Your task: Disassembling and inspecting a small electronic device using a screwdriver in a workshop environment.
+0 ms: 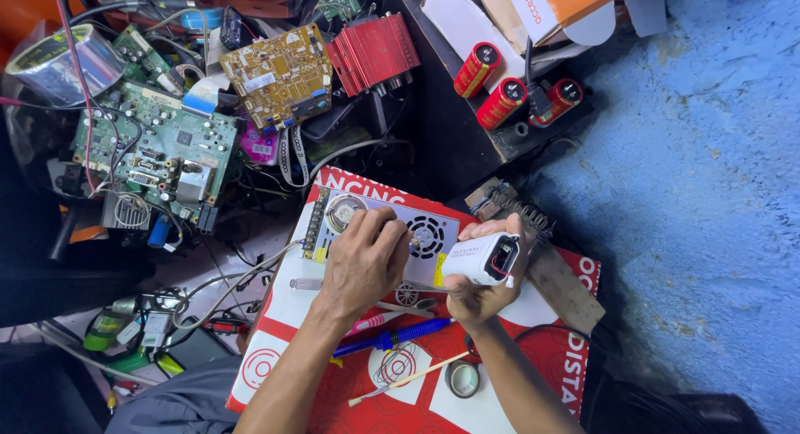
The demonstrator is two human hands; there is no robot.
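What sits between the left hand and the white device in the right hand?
Nothing visible. The left hand rests on the metal power supply; the white device, gripped by the right hand, sits just beside it across an open gap.

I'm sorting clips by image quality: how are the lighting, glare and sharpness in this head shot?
Head view: even, soft light; the centre is sharp on the left hand and the white device in the right hand; glare on the tape roll; deep shadow at lower left; slight wide-angle bending at the edges.

Circuit boards crowd the left; blue floor lies open on the right.
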